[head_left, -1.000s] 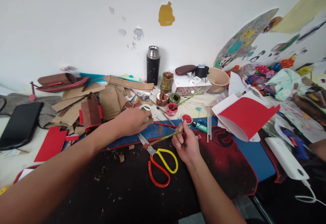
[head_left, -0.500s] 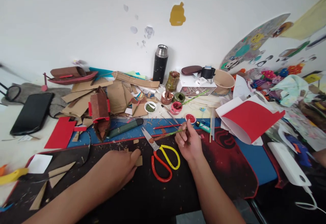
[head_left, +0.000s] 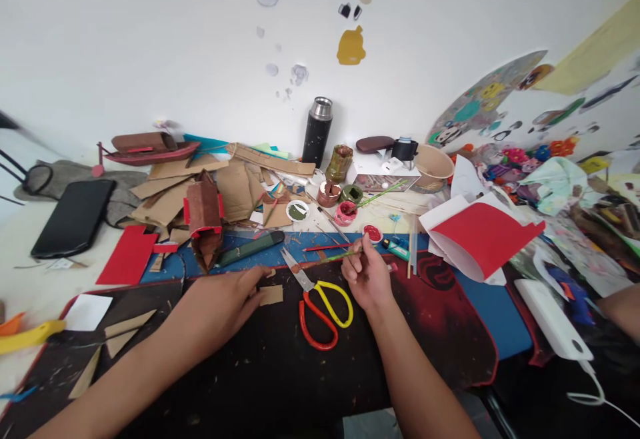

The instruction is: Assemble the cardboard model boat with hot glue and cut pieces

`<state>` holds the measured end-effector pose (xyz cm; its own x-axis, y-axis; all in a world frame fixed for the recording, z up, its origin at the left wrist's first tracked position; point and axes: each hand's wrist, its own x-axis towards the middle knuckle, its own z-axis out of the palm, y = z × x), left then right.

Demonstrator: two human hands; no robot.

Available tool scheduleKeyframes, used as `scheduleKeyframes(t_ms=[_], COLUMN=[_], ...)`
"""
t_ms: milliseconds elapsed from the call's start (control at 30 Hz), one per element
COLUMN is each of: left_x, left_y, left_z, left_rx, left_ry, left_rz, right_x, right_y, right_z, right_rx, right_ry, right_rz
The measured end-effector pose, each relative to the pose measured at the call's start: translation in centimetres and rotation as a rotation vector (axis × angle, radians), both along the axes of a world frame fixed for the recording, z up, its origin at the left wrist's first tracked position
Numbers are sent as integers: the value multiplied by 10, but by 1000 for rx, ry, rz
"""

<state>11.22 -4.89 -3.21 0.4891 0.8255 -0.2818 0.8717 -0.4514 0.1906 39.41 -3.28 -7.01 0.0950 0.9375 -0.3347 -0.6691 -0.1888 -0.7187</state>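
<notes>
Loosely open left hand (head_left: 223, 309) by a flat cardboard rectangle (head_left: 272, 294), right hand (head_left: 369, 276) around a slim, green-streaked paintbrush (head_left: 336, 258).

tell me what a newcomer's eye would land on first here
Probably the scissors, with one red and one yellow handle, lying between the left hand and the right hand. Next might come the bright red sheet curling over white paper at the right, then the tall black flask standing upright at the back.

Materials and surface finish
Flask (head_left: 317, 136): glossy metal neck, matt black body; scissors (head_left: 304, 280): metal blades, glossy plastic-looking grips; brown sheets (head_left: 237, 189): matt cardboard; phone (head_left: 74, 218): smooth, dark
</notes>
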Motion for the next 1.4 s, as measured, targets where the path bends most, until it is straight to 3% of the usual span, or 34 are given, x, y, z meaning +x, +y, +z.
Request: scheduleKeyframes(t_ms=[100, 467, 800, 1400], left_x=[1, 17, 2, -2], left_y=[7, 28, 0, -11], left_z=[4, -12, -19, -32], left_rx=[20, 77, 21, -69], left_ry=[64, 103, -193, -352], left_rz=[65, -2, -33, 83], right_x=[-1, -1, -1, -9], right_y=[0, -1, -1, -8], right_z=[-1, -3, -3, 0], right_rx=[0, 13, 2, 54], right_ry=[-7, -22, -32, -164], right_rz=[-11, -4, -3, 0])
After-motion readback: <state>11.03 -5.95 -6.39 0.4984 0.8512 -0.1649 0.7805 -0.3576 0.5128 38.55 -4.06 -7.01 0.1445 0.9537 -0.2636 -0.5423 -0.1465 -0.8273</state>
